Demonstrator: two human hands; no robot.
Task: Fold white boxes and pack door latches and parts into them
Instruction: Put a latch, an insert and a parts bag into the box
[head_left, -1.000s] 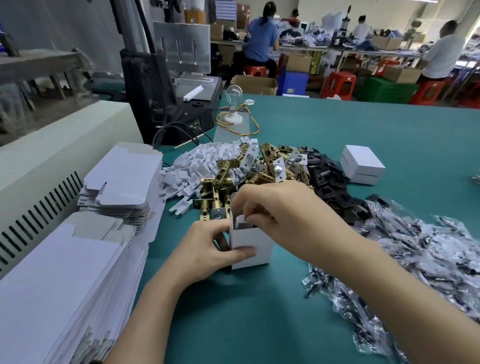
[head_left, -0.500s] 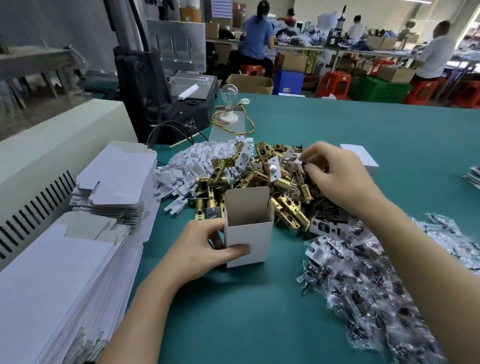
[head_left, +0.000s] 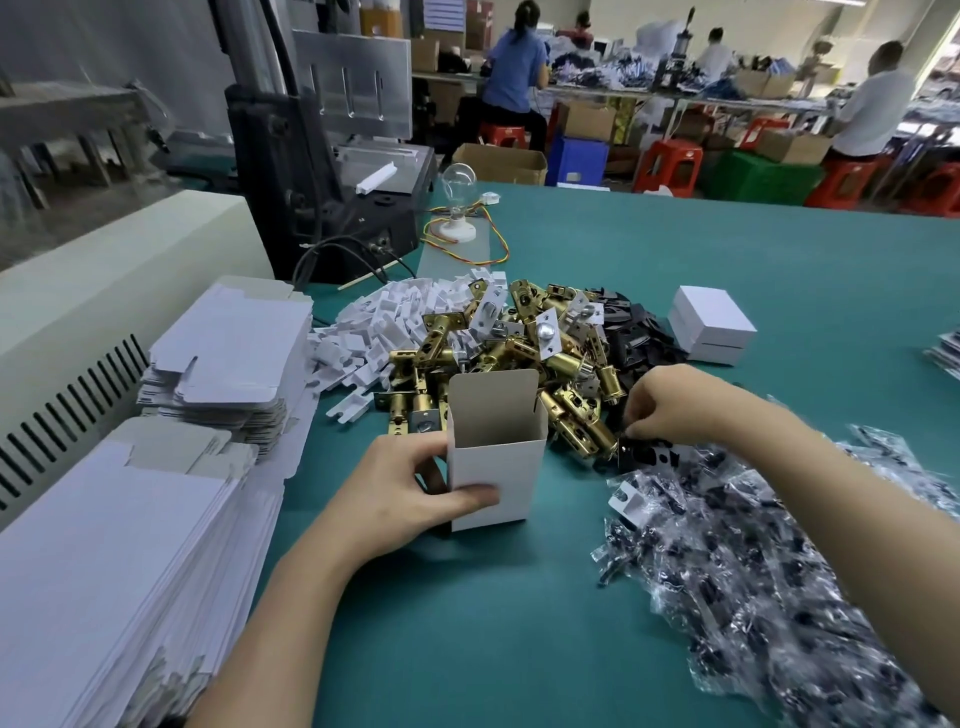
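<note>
An upright white box (head_left: 493, 470) stands open-topped on the green table, its lid flap raised at the back. My left hand (head_left: 400, 499) grips its left side, thumb across the front. Behind it lies a pile of brass door latches (head_left: 524, 353), with white plastic parts (head_left: 395, 322) to the left and black plates (head_left: 631, 332) to the right. My right hand (head_left: 675, 405) reaches down at the near right edge of the latch pile, fingers curled and pinching a black plate (head_left: 647, 454) beside the clear bags of screws (head_left: 753, 561).
Stacks of flat white box blanks (head_left: 130, 545) fill the left, against a cream machine (head_left: 104, 270). Two closed white boxes (head_left: 711, 330) sit at the back right. A bulb on a wired base (head_left: 457, 208) and a black press (head_left: 322, 156) stand behind. People work at far tables.
My right hand left the box top, reached to the far side of the latch pile, then came back down to the black plates near the screw bags. My left hand kept holding the box.
</note>
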